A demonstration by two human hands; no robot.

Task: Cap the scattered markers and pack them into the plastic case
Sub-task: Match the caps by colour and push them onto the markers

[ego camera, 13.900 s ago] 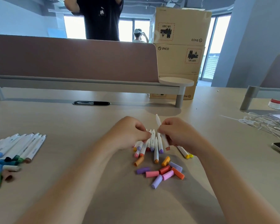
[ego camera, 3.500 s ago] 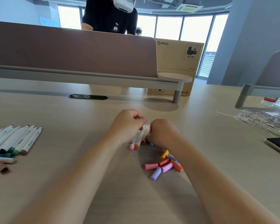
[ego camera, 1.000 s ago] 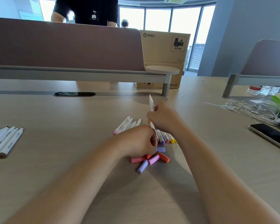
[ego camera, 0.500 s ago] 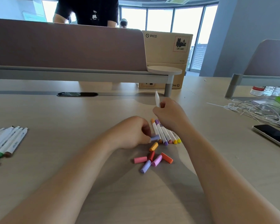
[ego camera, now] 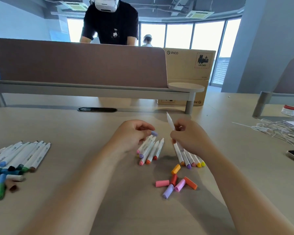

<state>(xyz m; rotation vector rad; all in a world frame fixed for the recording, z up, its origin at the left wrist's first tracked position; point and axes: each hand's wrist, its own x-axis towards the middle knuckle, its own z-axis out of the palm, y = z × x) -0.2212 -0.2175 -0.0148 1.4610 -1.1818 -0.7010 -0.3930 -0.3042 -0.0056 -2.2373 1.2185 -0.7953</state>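
Bright windows (ego camera: 178, 35) behind a brown desk divider (ego camera: 78, 65).

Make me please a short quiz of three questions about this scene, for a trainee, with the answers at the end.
1. True or false: the right hand grips a white marker.
2. What does the left hand pinch? A: a lilac cap. B: a phone. C: a cable.
3. How many loose caps lie on the table between the two forearms?

Key: 1 true; 2 A; 3 six.
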